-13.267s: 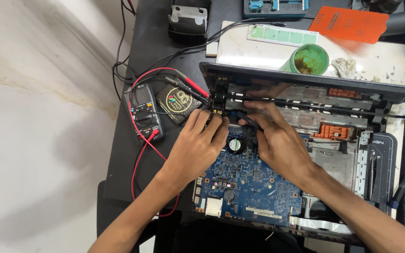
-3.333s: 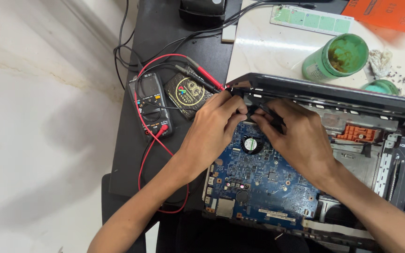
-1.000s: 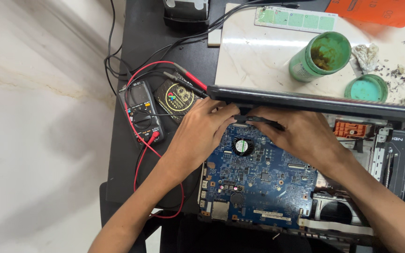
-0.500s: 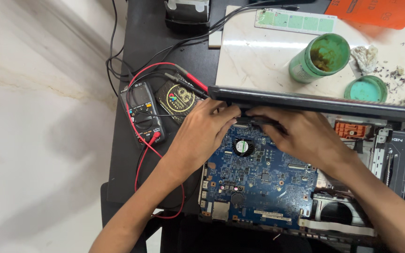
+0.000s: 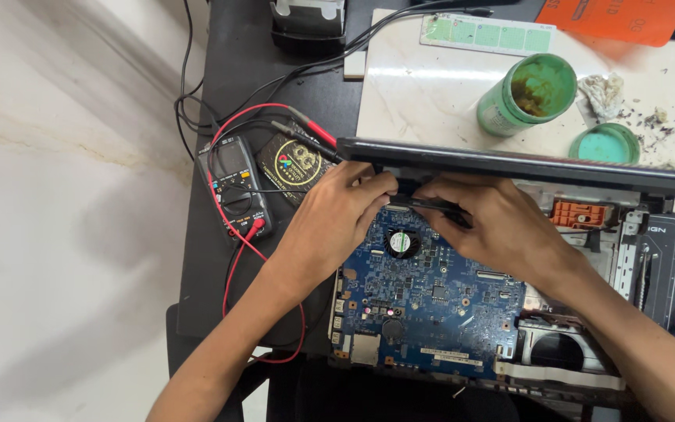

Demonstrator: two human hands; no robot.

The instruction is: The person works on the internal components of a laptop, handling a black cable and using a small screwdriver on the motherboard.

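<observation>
Hands, left (image 5: 336,223) and right (image 5: 494,227), grip closed on black part (image 5: 431,205) (above blue motherboard (image 5: 431,305)).

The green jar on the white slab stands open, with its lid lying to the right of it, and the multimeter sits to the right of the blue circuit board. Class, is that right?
Not quite. The head view shows the multimeter to the left of the blue circuit board, on the black table. The rest holds: the green jar stands open on the white slab, its lid to the right.
</observation>
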